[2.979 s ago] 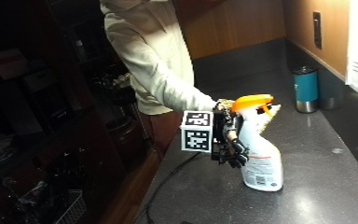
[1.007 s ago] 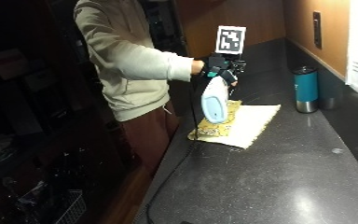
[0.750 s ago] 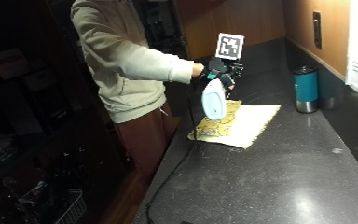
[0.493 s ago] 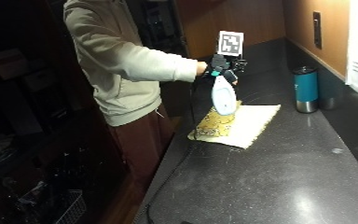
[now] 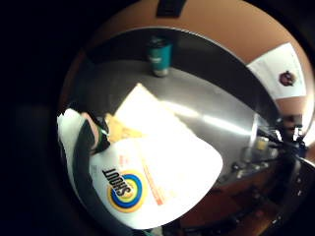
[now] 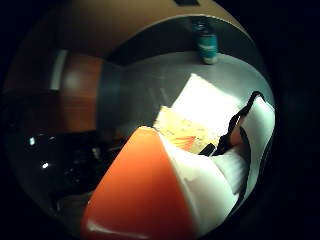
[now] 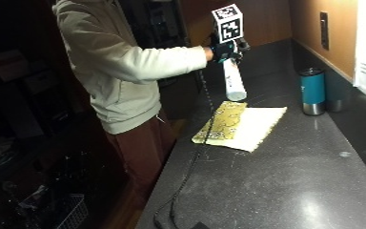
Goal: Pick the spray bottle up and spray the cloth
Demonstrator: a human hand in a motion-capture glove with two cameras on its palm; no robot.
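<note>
My right hand (image 7: 226,49) had its fingers curled round the neck of the spray bottle (image 7: 232,80), holding it in the air just above the cloth (image 7: 241,125), body hanging down. I judged it so placed to bring the nozzle over the cloth, which lay flat on the worktop (image 7: 284,186).

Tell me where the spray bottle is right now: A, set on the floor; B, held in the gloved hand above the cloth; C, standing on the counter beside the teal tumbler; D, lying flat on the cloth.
B: the gloved right hand grips the spray bottle in the air over the cloth, well clear of the teal tumbler.
</note>
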